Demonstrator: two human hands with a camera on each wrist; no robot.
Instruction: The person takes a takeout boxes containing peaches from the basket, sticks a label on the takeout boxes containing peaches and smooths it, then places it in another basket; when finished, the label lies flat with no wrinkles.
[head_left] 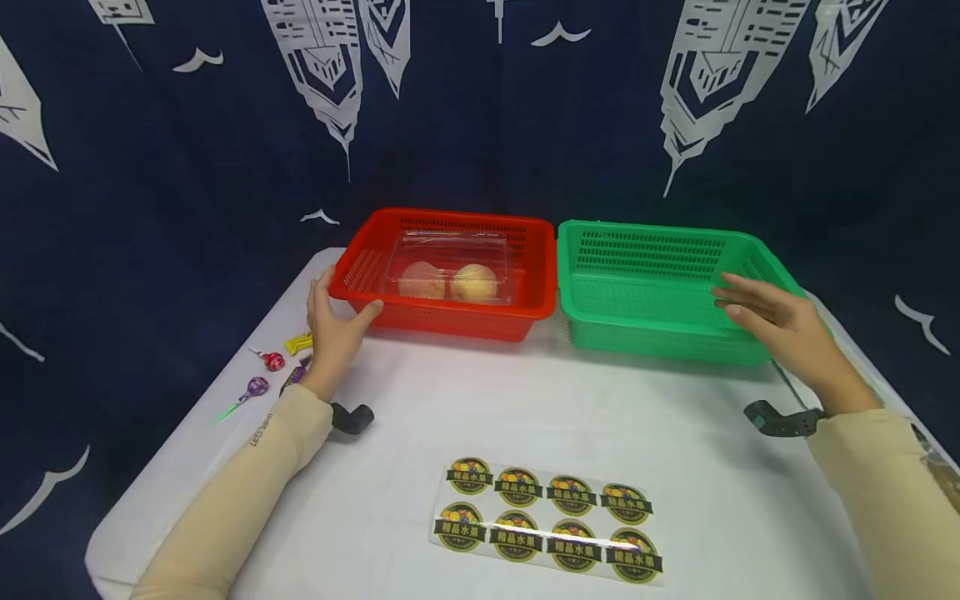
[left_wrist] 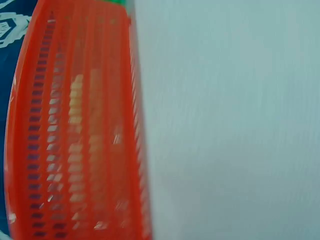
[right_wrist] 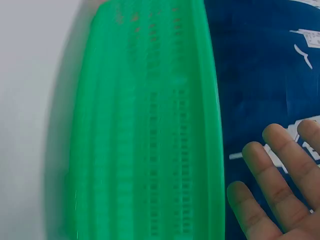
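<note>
- While the left hand [head_left: 332,340] is spanning the red plastic basket [head_left: 442,323], perhaps for steadying, its grasp is unclear.
- The right hand [head_left: 783,333], released, is hovering beside the green plastic basket [head_left: 660,342].

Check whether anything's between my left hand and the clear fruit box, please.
Yes: the left front corner of the red basket stands between your left hand and the clear fruit box inside. From above, over the rim, nothing visible blocks the way.

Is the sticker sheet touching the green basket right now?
Apart. The head view shows a broad strip of white table between the sticker sheet and the green basket.
</note>
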